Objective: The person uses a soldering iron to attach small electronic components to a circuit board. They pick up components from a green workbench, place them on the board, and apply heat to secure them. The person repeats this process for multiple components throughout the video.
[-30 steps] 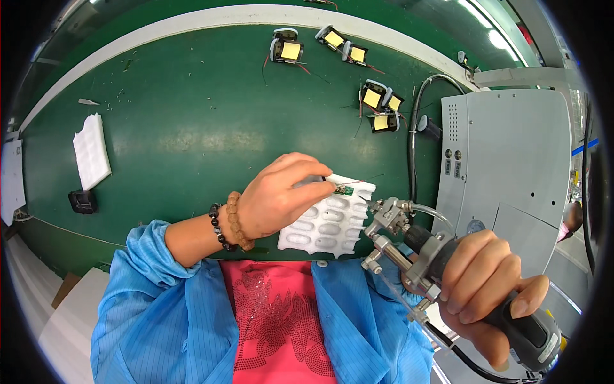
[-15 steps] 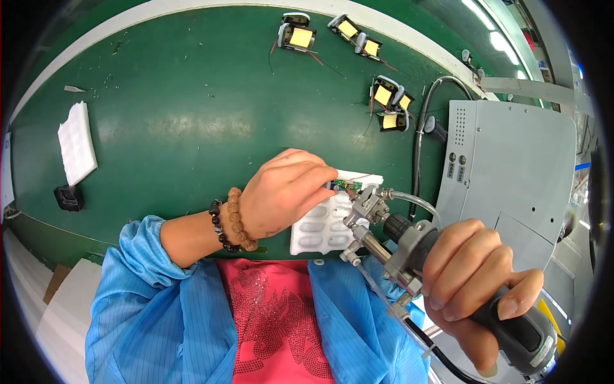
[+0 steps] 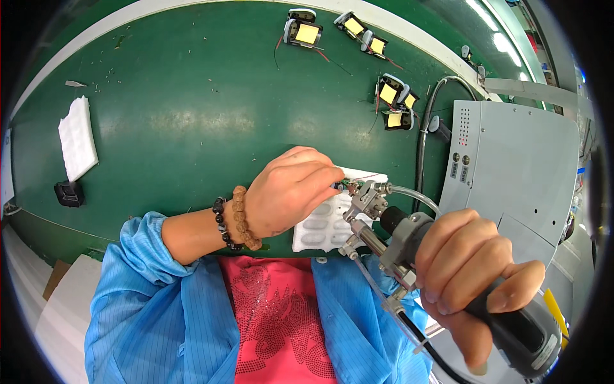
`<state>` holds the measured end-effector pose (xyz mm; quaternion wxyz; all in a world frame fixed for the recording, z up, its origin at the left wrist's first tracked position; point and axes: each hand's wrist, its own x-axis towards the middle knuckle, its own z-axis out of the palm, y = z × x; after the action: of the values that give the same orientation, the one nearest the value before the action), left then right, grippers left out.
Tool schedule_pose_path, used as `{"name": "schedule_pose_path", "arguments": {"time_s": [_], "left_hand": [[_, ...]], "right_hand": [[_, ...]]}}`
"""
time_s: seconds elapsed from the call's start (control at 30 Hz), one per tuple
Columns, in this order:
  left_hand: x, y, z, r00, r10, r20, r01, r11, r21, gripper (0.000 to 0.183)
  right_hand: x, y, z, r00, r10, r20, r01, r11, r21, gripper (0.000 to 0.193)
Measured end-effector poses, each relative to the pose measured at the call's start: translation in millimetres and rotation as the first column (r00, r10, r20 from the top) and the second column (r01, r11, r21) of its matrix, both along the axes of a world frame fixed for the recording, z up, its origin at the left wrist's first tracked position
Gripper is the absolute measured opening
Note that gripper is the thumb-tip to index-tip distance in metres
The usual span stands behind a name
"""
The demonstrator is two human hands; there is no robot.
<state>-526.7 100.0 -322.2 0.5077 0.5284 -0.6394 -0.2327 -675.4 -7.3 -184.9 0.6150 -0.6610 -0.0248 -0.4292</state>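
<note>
My left hand (image 3: 288, 192) reaches in over a white moulded tray (image 3: 313, 240), its fingers pinched on a small part with a green circuit board (image 3: 346, 182). The fingers hide most of that part. Wrapped round the black handle of a power screwdriver (image 3: 517, 326) is my right hand (image 3: 473, 269). The tool's metal head (image 3: 369, 200), with clear tubing on it, points at the board by my left fingertips. Whether its tip touches the board I cannot tell.
Several black units with yellow pads (image 3: 388, 94) and loose wires lie at the back right. A grey machine (image 3: 511, 166) with a black cable (image 3: 422, 141) stands to the right. White foam (image 3: 78, 137) and a black square part (image 3: 69, 193) lie at left.
The whole view has shifted slightly. My left fingers now cover more of the green board, and the screwdriver's head sits a little closer to them. Both grips stay the same.
</note>
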Motion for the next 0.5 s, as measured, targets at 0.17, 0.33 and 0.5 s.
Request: {"name": "schedule_pose_path", "arguments": {"time_s": [0.17,0.33,0.5], "left_hand": [[-2,-3,3,1.0,-0.029,-0.002,0.029,1.0,-0.012,0.032],[-1,0,3,0.999,0.005,0.037,-0.004,1.0,-0.013,0.03],[6,1,17,0.999,0.04,-0.035,-0.038,0.998,0.049,0.026]], "right_hand": [[5,7,4,0.994,-0.106,-0.028,0.105,0.994,-0.021,0.046],[-7,7,6,0.98,-0.167,0.109,0.167,0.986,0.003,0.046],[-76,12,58,0.998,-0.059,0.015,0.06,0.997,-0.05,0.056]]}}
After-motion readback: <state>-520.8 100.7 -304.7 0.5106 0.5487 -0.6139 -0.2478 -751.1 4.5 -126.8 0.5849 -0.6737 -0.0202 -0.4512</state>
